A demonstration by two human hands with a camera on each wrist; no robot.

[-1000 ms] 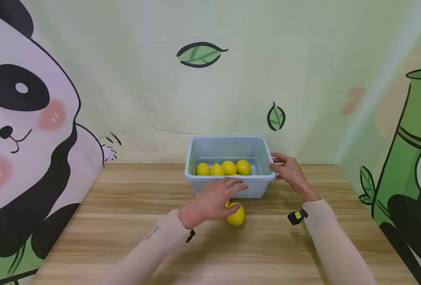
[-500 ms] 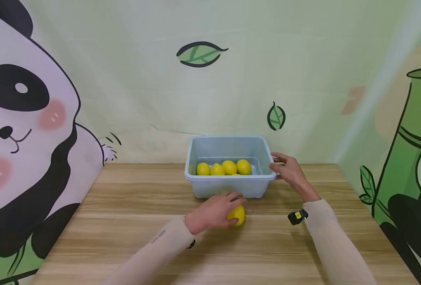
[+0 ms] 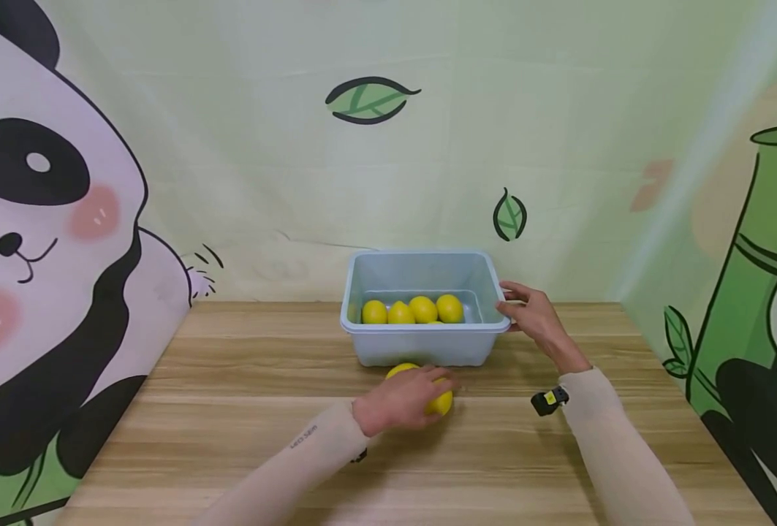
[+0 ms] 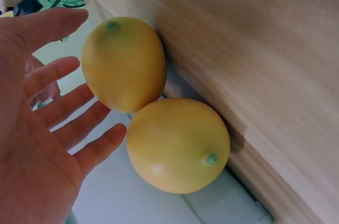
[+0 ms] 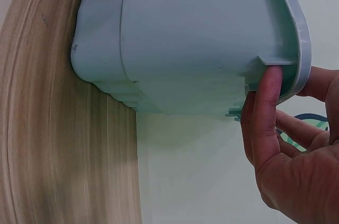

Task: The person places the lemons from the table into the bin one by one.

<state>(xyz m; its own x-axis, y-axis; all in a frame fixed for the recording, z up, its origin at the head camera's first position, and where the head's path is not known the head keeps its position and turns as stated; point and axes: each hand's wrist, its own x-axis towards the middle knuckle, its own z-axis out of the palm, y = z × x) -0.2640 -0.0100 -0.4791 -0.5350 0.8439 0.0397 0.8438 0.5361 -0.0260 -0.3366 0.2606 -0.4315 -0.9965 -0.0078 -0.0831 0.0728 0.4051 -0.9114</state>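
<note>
Two yellow lemons lie on the table in front of a light blue plastic bin; the head view shows the left lemon (image 3: 402, 370) behind my left hand (image 3: 404, 400) and the right lemon (image 3: 442, 402) partly under its fingers. In the left wrist view, the fingers are spread and loosely bent beside the upper lemon (image 4: 124, 65) and the lower lemon (image 4: 177, 145), which touch or nearly touch. My right hand (image 3: 538, 321) grips the right rim of the bin (image 3: 427, 345), thumb on one side and fingers under the lip. Several lemons (image 3: 422, 310) sit inside.
The wood-grain table (image 3: 243, 438) runs back to a printed cloth backdrop (image 3: 250, 146) with a panda and leaves. The bin stands at the table's far edge, close to that cloth. Its near wall hides part of the lemons inside.
My left hand has come down and toward me, from the bin's front rim to over the lemons on the table. The left lemon now shows behind it. Right hand and bin stay put.
</note>
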